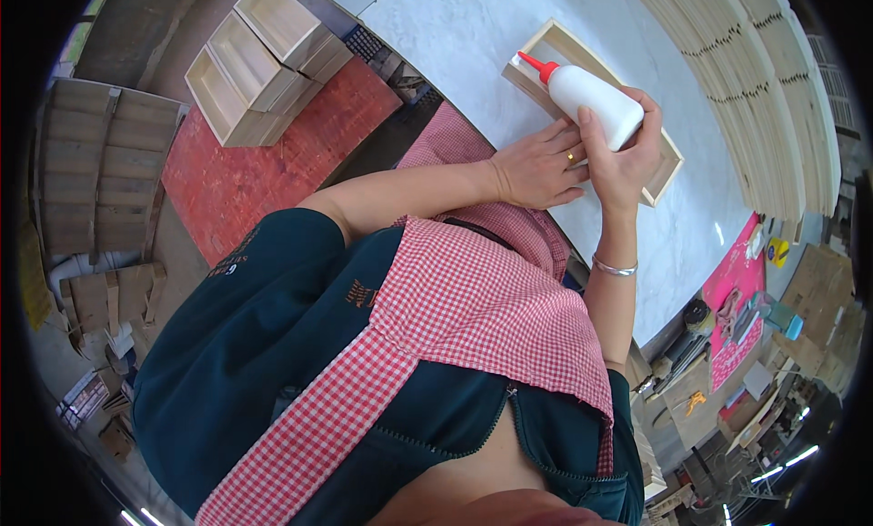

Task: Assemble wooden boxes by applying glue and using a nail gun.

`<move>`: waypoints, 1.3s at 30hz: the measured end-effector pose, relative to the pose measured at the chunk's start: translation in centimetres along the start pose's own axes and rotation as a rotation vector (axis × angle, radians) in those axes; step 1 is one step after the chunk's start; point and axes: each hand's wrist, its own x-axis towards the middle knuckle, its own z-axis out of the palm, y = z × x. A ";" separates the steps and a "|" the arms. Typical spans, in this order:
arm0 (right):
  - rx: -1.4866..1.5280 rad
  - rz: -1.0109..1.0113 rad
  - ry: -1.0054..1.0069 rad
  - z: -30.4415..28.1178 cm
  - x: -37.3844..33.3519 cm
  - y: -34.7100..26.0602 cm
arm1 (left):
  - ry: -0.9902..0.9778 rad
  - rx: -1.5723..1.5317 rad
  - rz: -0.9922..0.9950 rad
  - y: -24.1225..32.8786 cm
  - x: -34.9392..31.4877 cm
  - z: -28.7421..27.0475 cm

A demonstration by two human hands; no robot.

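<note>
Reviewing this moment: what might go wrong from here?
1. The red pointed nozzle of the white plastic bottle appears near one end of the shallow rectangular wooden box; anything released might miss and spot the white marble-patterned tabletop. Whether the tip is open is unclear.
2. The left hand lies close by the box's near side; a small push could shift it.
3. The right hand holds the bottle near its base, so the nozzle might wander.

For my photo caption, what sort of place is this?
Probably a woodworking workshop: wooden boxes stand on a red table, wood strips are stacked at right, and the right hand holds a bottle over another box.
</note>
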 end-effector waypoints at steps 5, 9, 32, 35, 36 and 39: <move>-0.068 -0.060 0.060 0.1 1.0 0.8 | -0.012 -0.021 0.000 0.2 0.5 -0.2; -0.101 -0.137 0.122 0.3 2.2 1.4 | -0.017 -0.042 -0.008 0.5 0.8 -0.4; -0.301 -0.088 0.288 -6.4 1.6 3.4 | -0.039 -0.083 -0.050 0.6 2.2 0.7; -0.323 -0.070 0.314 -8.0 0.9 3.9 | -0.043 -0.094 -0.046 0.4 2.5 0.9; -0.332 -0.062 0.324 -8.6 0.6 4.1 | -0.044 -0.096 -0.046 0.4 2.7 0.9; -0.365 -0.038 0.354 -10.5 -0.1 4.7 | -0.051 -0.102 -0.043 0.4 3.1 1.4</move>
